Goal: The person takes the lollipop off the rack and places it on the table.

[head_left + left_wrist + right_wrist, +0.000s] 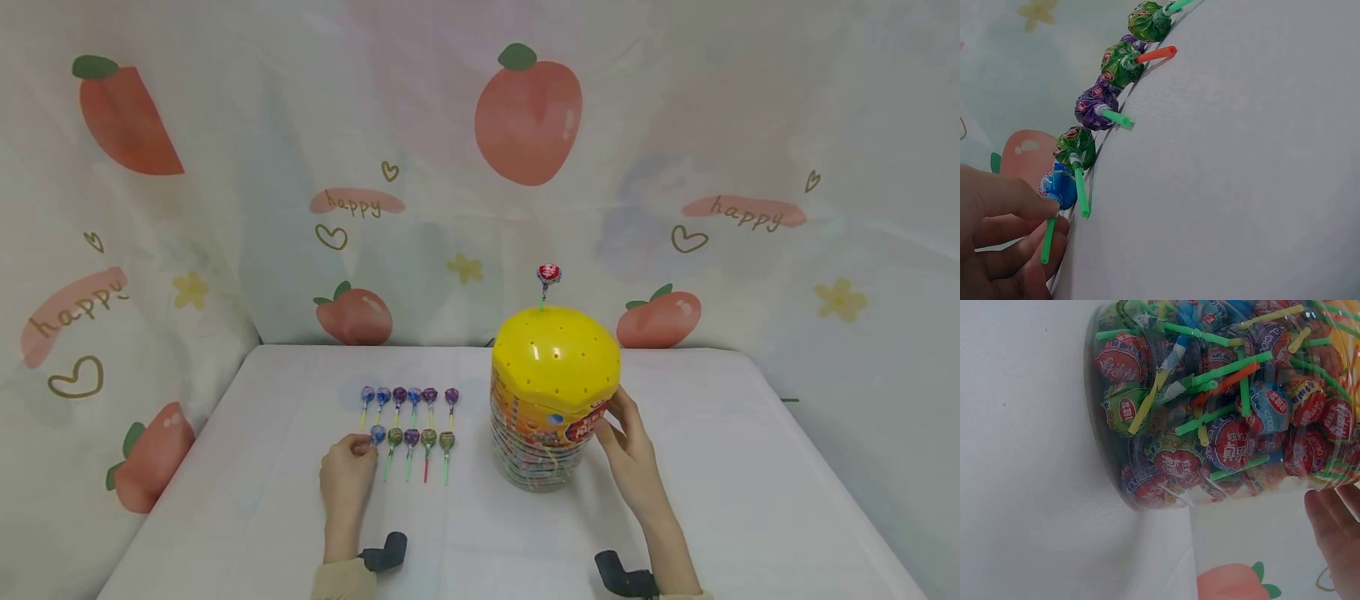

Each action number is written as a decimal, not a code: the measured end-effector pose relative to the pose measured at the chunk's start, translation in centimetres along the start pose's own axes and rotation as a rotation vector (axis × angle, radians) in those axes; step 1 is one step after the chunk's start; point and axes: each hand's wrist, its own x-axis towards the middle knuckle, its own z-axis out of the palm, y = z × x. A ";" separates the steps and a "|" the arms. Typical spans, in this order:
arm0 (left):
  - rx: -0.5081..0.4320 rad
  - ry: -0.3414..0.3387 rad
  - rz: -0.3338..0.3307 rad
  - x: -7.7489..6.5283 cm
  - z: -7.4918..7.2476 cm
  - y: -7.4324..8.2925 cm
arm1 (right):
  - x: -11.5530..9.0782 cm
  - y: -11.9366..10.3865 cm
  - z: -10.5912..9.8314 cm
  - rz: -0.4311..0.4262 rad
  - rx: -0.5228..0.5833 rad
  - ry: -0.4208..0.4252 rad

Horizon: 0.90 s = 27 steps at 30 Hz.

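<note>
My left hand [348,471] pinches the stick of a blue-wrapped lollipop [1060,189] between thumb and fingers, at the left end of the nearer row. Beside it in that row lie a green lollipop [395,436], a purple one [412,437] and others, with sticks toward me. To the right stands a large clear jar [1166,481] full of wrapped lollipops, with a yellow lid [555,354] dotted with small holes. A red-topped lollipop [549,273] stands upright in the lid. My right hand [633,462] touches the jar's right side with extended fingers, partly hidden behind it.
A farther row of blue and purple lollipops [400,394] lies behind the nearer one. The white table [480,533] ends at a hanging cloth [450,125] printed with fruit and hearts. A dark wrist mount [388,552] sits at each wrist.
</note>
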 end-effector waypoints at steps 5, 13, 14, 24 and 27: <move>0.006 0.003 -0.004 0.0 0.0 0.1 | -0.1 -0.2 -0.1 -0.012 0.015 0.002; 0.014 0.007 -0.017 0.0 0.0 0.0 | 0.0 0.0 0.0 -0.005 0.011 0.001; 0.015 0.005 -0.020 0.0 -0.1 0.0 | 0.0 0.1 0.0 -0.002 0.009 0.000; 0.028 -0.009 -0.039 -0.2 -0.6 0.2 | 0.0 0.1 0.1 -0.018 0.019 0.002; 0.018 0.002 -0.032 -0.2 -0.8 0.5 | 0.0 0.1 0.1 -0.024 0.021 0.005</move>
